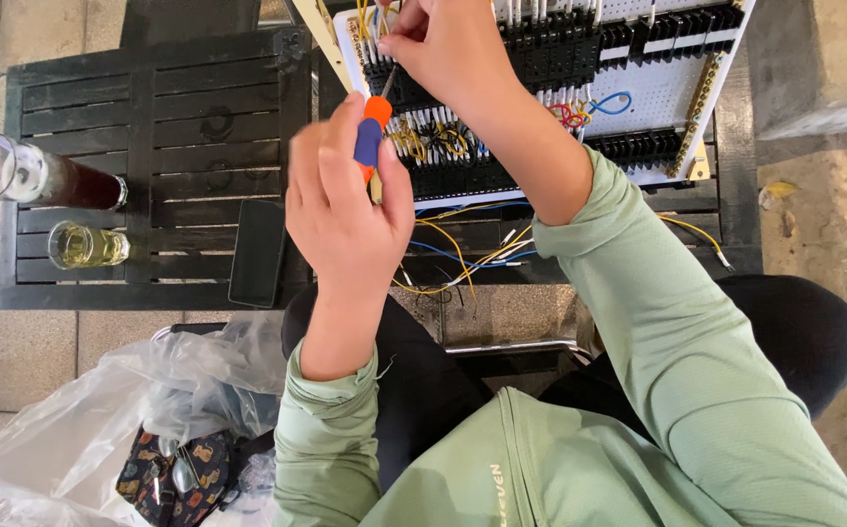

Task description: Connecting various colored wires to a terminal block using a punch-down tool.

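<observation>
Orange and blue plastic is showing between the fingers (360, 127) of the left hand (341, 210), which are curling tightly around the handle of a screwdriver (373, 132); the thumb is pressing on its right side and the metal shaft is pointing up toward the wiring board (638, 98). The right hand (448, 49) is reaching over from above, its fingertips pinching together at the yellow wires (377, 20) near the board's top left corner, just beside the screwdriver's tip; what exactly they are pinching cannot be told. Both forearms are wearing light green sleeves (658, 322).

The board itself is lying tilted on a dark slatted table (189, 117), carrying rows of black terminal blocks (560, 49), with yellow, blue and red wires looping across it and loose yellow and blue strands (463, 263) hanging off its near edge.

Left of the hands, a black phone (258, 252) is lying flat on the table. Further left, a tall glass of dark drink (43, 176) and a small glass of pale liquid (87, 244) are standing close together. Below the table, a clear plastic bag (82, 410) is holding a patterned pouch (170, 473)
</observation>
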